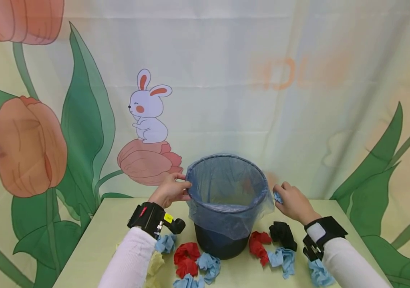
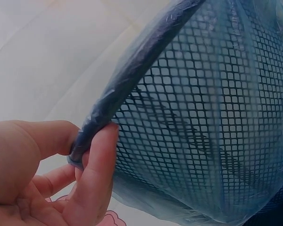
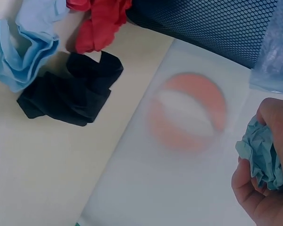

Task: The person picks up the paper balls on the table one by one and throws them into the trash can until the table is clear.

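Note:
A dark mesh wastebasket [image 1: 219, 240] lined with a translucent blue bag [image 1: 226, 224] stands upright on the table. My left hand [image 1: 170, 190] grips its bag-covered rim on the left side; in the left wrist view the thumb and fingers [image 2: 96, 174] pinch the rim [image 2: 132, 70] from both sides. To the right of the basket, about at rim height, my right hand [image 1: 293, 202] holds a crumpled ball of blue paper [image 3: 262, 153] in its curled fingers. The bag's loose edge [image 3: 276, 61] hangs close to that hand in the right wrist view.
Crumpled papers lie around the basket's foot: red [image 1: 186, 260], blue [image 1: 209, 267] and yellow [image 1: 154, 264] in front and left, red [image 1: 260, 246], black [image 1: 283, 236] and blue [image 1: 283, 260] on the right. Another blue one [image 1: 319, 274] is under the right forearm. A printed curtain [image 1: 226, 100] hangs behind the table.

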A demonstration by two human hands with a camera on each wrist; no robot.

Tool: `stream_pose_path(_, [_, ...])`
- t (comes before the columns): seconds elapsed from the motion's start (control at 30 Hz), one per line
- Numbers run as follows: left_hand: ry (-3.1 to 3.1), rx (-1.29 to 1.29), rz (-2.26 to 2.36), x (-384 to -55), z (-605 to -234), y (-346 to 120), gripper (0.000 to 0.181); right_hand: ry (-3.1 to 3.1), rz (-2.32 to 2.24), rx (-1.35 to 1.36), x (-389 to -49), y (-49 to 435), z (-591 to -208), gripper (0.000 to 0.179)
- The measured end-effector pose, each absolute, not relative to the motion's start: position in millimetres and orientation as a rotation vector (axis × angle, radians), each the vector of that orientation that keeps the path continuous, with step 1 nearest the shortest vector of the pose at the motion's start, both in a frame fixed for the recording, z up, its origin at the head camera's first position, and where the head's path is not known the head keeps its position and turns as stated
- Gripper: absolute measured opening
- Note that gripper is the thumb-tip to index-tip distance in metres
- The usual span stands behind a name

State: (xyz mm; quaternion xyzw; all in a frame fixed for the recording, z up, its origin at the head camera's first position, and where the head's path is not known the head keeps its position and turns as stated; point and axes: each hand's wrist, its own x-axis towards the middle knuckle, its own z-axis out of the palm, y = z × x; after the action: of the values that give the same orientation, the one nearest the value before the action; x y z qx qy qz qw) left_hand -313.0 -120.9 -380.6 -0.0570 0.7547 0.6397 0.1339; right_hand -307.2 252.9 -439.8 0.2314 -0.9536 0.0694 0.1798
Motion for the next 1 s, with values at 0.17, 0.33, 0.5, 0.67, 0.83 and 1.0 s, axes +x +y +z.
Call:
stream_pose_path(0.17, [2.182,-0.166,1.85,-313,-381,-120,0.039,-2.701,0.162,0.664,-311,251,-432,0.027])
stream_pose_path(0.33, [2.186,-0.159,1.851,-313,-381,-119,0.038,-2.667,0.152,0.67,-314,248,-417,0.026])
stream_pose_path(0.5, [2.178,-0.165,1.855,-313,-381,-120,0.038,-2.619,0.151,0.691,-318,246,-400,0.025])
stream_pose_path(0.67, [2.173,-0.156,1.86,-314,-380,-121,0.039,-2.581,0.135,0.723,-322,241,-386,0.024])
stream_pose_path(0.83, [2.18,-0.151,1.858,-313,-379,-122,0.039,-2.555,0.111,0.746,-324,235,-376,0.023])
stream_pose_path(1.0, [2.178,-0.137,1.858,-313,-379,-121,0.039,-2.546,0.109,0.765,-323,228,-367,0.025])
